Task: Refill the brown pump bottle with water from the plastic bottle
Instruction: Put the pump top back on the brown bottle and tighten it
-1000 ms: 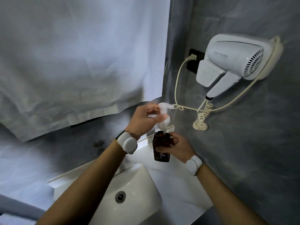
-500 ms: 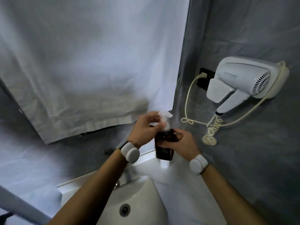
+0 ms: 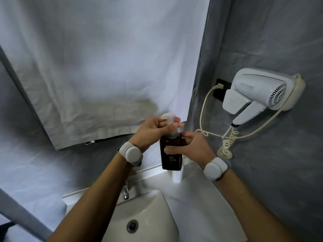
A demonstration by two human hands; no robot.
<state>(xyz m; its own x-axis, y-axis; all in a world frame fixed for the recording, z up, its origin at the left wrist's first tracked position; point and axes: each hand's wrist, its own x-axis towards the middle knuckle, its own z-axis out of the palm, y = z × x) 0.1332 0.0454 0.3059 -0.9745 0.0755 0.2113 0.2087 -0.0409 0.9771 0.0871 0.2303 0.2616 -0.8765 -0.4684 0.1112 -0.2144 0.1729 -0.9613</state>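
Note:
The brown pump bottle is held upright in the air above the back of the sink counter. My right hand wraps its body from the right side. My left hand grips the translucent white pump head at the neck, and the pump sits down on the bottle. A clear plastic bottle stands on the counter just behind and below the brown bottle, mostly hidden by it.
A white sink basin with a drain lies below, its chrome tap partly hidden by my left forearm. A white hair dryer with a coiled cord hangs on the grey wall to the right. White sheeting covers the mirror.
The pump head was raised above the bottle's neck a second ago and now sits down on it. The view has tilted upward, so the sink sits lower in frame.

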